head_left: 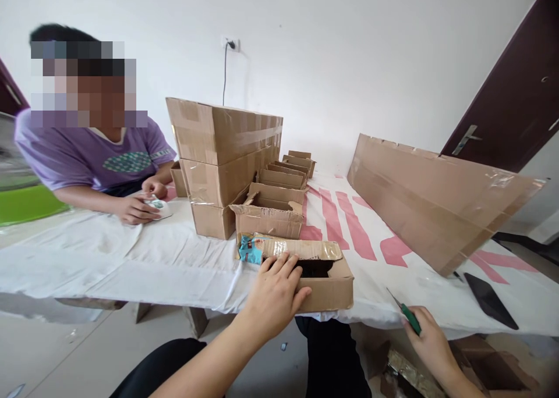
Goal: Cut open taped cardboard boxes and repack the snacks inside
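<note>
My left hand [275,293] grips the left part of a small open cardboard box [327,293] at the table's front edge. Its fingers lie over the top, with the thumb against the front wall. The inside of the box looks dark, and its contents cannot be made out. A blue printed wrapper [250,249] shows at the box's back left corner. To the right, apart from the box, my right hand [430,337] is closed around the green handle of a small knife [410,318]. The thin blade points up and to the left.
Stacked cartons [201,182] stand left of a row of open boxes [268,217]. A large cardboard panel [428,200] rises at right, near a black phone [489,300]. Across the white cloth [174,264], another person [100,153] handles a small white item. Cardboard lies below.
</note>
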Demonstrator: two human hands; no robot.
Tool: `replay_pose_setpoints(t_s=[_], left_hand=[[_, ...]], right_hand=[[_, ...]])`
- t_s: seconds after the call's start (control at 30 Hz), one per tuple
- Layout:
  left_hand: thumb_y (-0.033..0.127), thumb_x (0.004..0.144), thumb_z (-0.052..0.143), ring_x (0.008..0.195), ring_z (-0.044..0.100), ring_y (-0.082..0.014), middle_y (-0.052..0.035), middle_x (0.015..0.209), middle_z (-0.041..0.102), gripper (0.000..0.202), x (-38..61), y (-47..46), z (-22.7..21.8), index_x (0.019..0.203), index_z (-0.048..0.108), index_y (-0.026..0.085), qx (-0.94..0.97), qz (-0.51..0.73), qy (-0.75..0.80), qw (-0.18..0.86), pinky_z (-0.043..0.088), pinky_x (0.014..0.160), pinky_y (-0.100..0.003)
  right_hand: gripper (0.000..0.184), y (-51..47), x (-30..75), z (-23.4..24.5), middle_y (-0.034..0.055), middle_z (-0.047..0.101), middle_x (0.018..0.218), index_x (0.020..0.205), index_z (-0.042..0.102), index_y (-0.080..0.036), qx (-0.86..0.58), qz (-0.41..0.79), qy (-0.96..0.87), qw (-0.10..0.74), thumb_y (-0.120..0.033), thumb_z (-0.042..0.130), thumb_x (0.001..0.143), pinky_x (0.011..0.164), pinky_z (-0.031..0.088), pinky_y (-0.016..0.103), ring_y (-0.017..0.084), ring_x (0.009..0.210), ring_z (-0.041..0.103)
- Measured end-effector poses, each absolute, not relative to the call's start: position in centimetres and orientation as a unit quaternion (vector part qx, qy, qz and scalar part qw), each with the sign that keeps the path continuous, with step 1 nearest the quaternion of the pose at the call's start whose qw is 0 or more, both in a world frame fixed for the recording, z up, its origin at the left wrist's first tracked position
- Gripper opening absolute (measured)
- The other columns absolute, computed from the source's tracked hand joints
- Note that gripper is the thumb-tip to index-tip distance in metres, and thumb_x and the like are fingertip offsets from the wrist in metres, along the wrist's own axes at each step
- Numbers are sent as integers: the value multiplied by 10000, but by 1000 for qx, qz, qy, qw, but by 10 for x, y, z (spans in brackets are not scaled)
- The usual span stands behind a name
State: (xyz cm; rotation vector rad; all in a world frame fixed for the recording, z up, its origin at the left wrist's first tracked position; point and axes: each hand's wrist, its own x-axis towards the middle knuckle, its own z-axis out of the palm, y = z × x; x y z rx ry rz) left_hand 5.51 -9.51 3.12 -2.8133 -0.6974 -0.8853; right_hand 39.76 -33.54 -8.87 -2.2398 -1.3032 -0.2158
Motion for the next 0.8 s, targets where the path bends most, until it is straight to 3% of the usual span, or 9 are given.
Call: replay_pose_setpoints(t_s=[0.23,0.37,0.47,0.67,0.73,0.8], left_hand=[[396,919,517,1222,532,-337,-111,1288,627,320,55,-95,32,1088,658,164,-928,-289,-229,53,407,962,-503],[404,918,518,1217,534,-335,-110,1295,621,321,55,-96,31,1089,655,169,-927,-288,-232,57,404,962,-505],[407,919,517,1221,529,-329,-105,1296,620,318,55,-96,30,1087,652,174,-927,-290,-230,56,395,974,-499],[412,919,515,1229,517,-320,-94,1291,618,315,55,-96,30,1095,640,182,-927,-290,-232,49,396,973,-492],[411,920,514,1227,517,-321,-95,1289,618,314,55,-95,31,1096,640,184,-927,-290,-231,50,395,973,-493],[412,920,512,1226,517,-325,-98,1286,620,317,55,-95,31,1098,639,181,-927,-289,-232,52,394,971,-494]], right_hand=[[513,-322,444,-87,149,491,1187,1171,620,-167,-897,-143,-332,253,-482,430,813,994,453,414,307,1193,510],[505,-311,480,-76,137,365,1388,1275,575,-250,-940,-111,-273,174,-424,447,818,1041,411,431,305,1342,381],[558,-307,504,-69,150,290,1485,1347,517,-256,-959,-57,-255,112,-367,480,801,1026,420,447,315,1315,437],[636,-309,545,-50,224,435,1430,1373,469,-82,-968,-73,-223,88,-327,480,786,990,458,435,343,1278,487],[645,-314,557,-42,255,552,1300,1362,467,-35,-971,-76,-207,94,-369,454,810,959,478,435,361,1234,525],[628,-321,568,-37,248,663,1088,1317,519,-38,-968,-88,-207,113,-405,443,813,848,525,457,380,1053,635]])
